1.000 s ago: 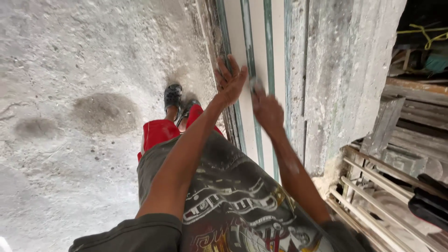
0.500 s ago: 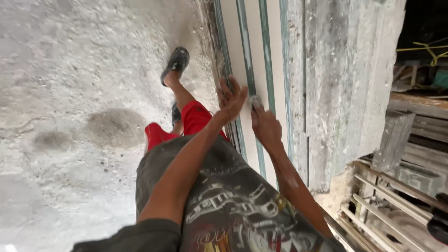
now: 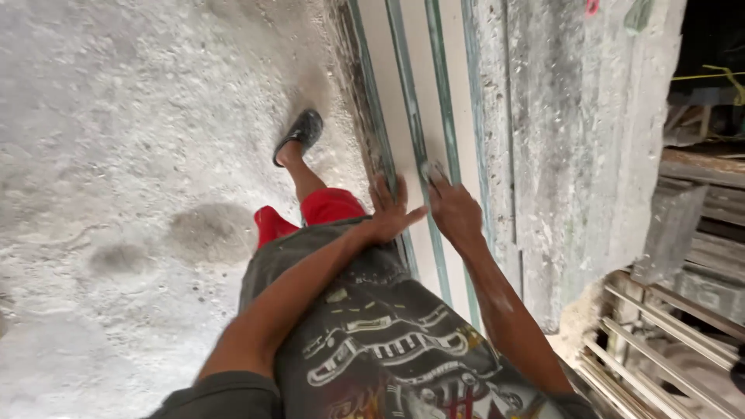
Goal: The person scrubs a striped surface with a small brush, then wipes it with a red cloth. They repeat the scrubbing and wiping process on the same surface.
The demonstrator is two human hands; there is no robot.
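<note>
We see the left hand [image 3: 390, 213] pressed flat, fingers spread and released, against the upright stack of pale panels [image 3: 403, 116] with green edges that stands on the dusty floor [image 3: 116, 116]. The right hand [image 3: 454, 209] rests beside it, fingers clenched around a small grey block [image 3: 429, 169] held against a panel edge. A black sandal [image 3: 301, 133] is planted near the stack's base
</note>
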